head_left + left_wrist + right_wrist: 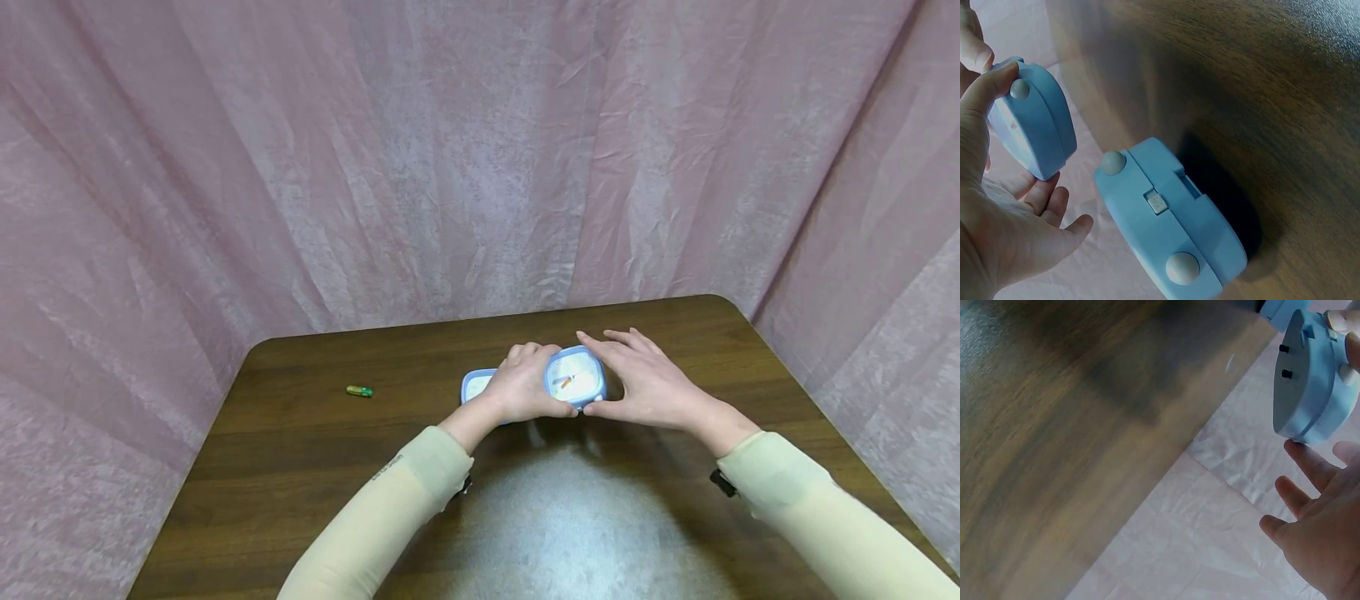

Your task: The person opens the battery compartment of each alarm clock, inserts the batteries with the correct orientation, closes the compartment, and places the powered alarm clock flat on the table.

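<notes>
Both hands hold a light blue alarm clock (576,377) by its edges, its white face turned up toward the head camera. My left hand (523,385) grips the left side, thumb beside a round grey foot in the left wrist view, fingers on the opposite edge. From the right, my right hand (651,385) pinches it between thumb and index finger, the other fingers spread. Two small black knobs show on the clock's grey back (1285,394). A second blue clock (1166,219) stands on the table just left of it, partly hidden behind my left hand in the head view.
A small green and gold battery (359,391) lies on the dark wooden table (300,467), well left of the hands. Pink curtains (465,167) hang behind the table and along its sides. Light glares off the tabletop near the front.
</notes>
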A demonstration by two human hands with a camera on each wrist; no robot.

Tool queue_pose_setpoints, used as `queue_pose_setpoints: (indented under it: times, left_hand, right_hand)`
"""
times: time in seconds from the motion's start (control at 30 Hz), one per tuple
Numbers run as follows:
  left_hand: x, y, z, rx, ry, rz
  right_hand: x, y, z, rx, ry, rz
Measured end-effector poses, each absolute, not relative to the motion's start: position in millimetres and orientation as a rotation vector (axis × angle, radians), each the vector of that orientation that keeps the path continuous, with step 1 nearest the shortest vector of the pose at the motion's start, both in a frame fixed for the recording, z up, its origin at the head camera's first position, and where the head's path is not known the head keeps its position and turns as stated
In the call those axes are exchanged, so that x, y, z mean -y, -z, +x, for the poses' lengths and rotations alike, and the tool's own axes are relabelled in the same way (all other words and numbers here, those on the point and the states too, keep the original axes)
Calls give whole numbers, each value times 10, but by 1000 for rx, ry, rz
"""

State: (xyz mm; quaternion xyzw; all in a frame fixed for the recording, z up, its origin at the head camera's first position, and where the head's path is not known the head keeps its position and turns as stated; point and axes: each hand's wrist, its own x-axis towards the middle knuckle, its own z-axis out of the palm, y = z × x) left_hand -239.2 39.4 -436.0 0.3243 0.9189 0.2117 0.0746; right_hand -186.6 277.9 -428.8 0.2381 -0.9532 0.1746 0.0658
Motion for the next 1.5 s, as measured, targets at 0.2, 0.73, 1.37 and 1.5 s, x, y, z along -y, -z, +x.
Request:
queue_pose_setpoints:
  times: [0.2,0.73,1.37,1.5]
  left_hand:
    - [-408,4389,-2389,-2787,-587,999]
    - [-374,4388,-2379,-2702,-629,1039]
    - [-272,4357,-2398,-2562,-936,914]
    - [-308,4364,-2396,-2618,-911,912]
  right_hand:
    - [-2742,4321,-1875,2872,-506,715]
    - [-2726,4464,-1849,2781,-570,689]
    - [-2824,4671,-1809,2709,-1026,592]
    - [-2848,4673,-1818,2737,-1079,560]
